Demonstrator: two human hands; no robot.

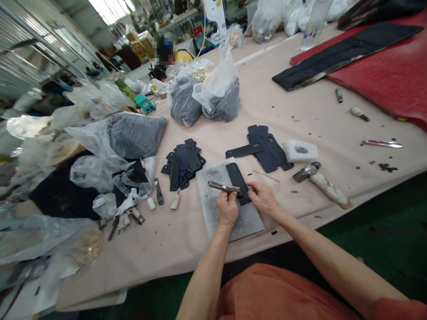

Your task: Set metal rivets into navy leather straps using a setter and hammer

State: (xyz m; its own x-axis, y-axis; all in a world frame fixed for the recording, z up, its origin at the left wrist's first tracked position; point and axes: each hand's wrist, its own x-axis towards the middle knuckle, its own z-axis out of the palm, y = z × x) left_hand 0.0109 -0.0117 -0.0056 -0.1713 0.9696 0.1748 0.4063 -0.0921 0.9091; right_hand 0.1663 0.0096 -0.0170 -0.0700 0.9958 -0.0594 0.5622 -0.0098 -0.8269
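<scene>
My left hand (228,207) is closed round a dark metal punch-like tool (218,186), which lies nearly level above a pale, speckled board (213,213). A dark strip with rounded corners (235,175) rests on the board, partly under the tool. At the strip's right edge, my right hand (263,198) has its fingertips pinched together on it. To the left of the board is a loose pile of dark pieces (183,162); beyond it, more dark strips (267,146) overlap near a white block (300,151).
A hammer (325,184) lies at the right, with a thin wire tool (266,176) nearer the board. Bags of dark pieces (216,95) stand at the back. Plastic bags and several small tools crowd the left. Red material (383,66) covers the far right. A person (167,53) is beyond the table.
</scene>
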